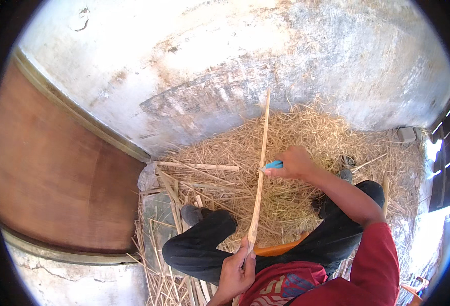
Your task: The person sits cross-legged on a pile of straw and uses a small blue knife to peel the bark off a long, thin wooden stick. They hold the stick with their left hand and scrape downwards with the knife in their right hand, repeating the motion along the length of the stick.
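My left hand (pixel 236 271) is closed round the lower part of a long, pale bamboo-like strip (pixel 264 135), near my shirt. The strip rises away from me, slightly tilted, and its thin far end stands out against the wall. About midway along it, my right hand (pixel 295 164) grips a knife with a blue handle (pixel 274 164). The knife's short blade meets the strip's right side; most of the handle is hidden inside my fingers. Both of my bent legs, in dark trousers, lie either side of the strip.
Shavings (pixel 306 132) are heaped over the ground against a stained, pale wall (pixel 225 46). Several loose strips (pixel 199 166) lie left of my legs. A brown door panel (pixel 62 163) stands at the left. A grey block (pixel 406 134) sits at the far right. Something orange (pixel 278 249) shows under me.
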The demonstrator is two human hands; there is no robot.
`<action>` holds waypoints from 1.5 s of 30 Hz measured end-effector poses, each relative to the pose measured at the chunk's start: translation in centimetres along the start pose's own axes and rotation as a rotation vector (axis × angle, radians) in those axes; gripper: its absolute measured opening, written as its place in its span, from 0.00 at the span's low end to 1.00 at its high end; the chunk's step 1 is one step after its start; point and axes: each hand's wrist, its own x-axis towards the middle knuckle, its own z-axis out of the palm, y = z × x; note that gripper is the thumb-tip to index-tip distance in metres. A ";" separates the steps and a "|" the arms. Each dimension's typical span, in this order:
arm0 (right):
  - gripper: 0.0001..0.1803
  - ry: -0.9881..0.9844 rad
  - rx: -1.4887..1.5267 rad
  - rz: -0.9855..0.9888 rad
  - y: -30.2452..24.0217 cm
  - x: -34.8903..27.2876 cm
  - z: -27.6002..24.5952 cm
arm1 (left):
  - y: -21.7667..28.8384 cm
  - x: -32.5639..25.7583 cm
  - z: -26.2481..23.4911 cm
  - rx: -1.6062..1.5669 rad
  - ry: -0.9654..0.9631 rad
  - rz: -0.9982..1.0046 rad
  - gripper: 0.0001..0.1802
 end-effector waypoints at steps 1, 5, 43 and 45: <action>0.48 0.004 -0.007 0.088 1.1 1.0 -0.4 | -0.4 -0.1 0.3 -0.006 -0.004 0.037 0.25; 0.48 0.044 -0.062 0.268 4.6 2.3 -1.2 | 0.0 -1.6 0.9 -0.073 -0.012 0.007 0.22; 0.38 0.041 -0.021 -0.358 -2.5 -5.7 -2.0 | -2.2 3.1 1.9 -0.951 -0.125 -0.282 0.21; 0.38 0.057 -0.011 -0.273 -1.9 -4.5 -2.2 | -1.8 3.5 1.7 -0.846 -0.139 -0.274 0.21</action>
